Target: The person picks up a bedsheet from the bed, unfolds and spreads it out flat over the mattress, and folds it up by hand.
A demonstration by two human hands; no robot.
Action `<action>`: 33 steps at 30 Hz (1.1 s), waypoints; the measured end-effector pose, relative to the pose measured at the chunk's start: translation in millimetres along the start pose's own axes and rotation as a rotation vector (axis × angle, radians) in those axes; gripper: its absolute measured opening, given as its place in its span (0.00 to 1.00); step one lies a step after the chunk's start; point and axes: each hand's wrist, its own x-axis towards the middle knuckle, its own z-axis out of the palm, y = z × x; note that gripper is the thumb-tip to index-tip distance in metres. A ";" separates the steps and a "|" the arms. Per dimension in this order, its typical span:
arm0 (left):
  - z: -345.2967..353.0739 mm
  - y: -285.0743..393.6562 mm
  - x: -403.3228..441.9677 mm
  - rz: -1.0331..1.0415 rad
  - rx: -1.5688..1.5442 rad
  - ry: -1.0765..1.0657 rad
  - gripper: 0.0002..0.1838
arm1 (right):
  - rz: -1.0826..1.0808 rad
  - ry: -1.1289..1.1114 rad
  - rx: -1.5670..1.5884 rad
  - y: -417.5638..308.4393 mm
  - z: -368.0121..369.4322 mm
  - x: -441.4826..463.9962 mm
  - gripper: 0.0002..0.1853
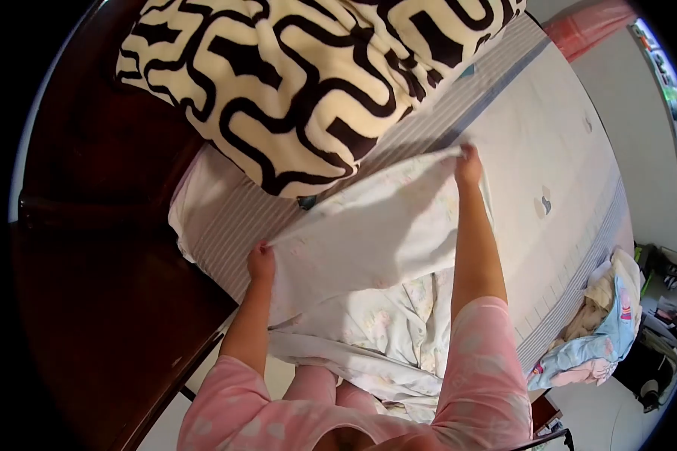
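Observation:
A white cloth with a faint floral print (376, 225) is stretched between my two hands above the bed. My left hand (261, 263) is closed on its left upper corner, near the striped part of the bed sheet (237, 199). Farther out and to the right, my right hand (469, 165) is closed on the other upper corner. The cloth's lower part lies bunched in folds against my legs. Beyond the cloth lies a cream blanket with black winding bands (278, 90), heaped on the bed.
Dark wooden furniture (105, 301) stands along the left side. Crumpled light blue and beige clothes (598, 331) lie at the bed's right edge. A pink item (587, 30) is at the top right, near a window (673, 98). Various objects stand at the far right.

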 end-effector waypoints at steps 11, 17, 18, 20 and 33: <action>-29.4 9.6 72.1 -0.013 -0.367 0.142 0.38 | -0.192 -0.221 0.557 -119.5 64.1 -9.3 0.43; 52.5 -3.4 -51.8 0.717 0.320 0.061 0.47 | 0.053 -0.030 0.546 -37.3 -20.3 -90.7 0.30; 66.2 2.3 -79.0 0.728 0.350 -0.072 0.48 | 0.094 0.019 0.532 -3.1 -37.6 -108.4 0.25; 88.1 19.0 -136.0 0.729 0.403 -0.284 0.49 | 0.180 0.083 0.332 61.3 -80.5 -149.3 0.13; 132.1 35.9 -245.8 0.773 0.792 -0.578 0.61 | 0.642 -0.574 0.074 188.8 -194.7 -365.4 0.25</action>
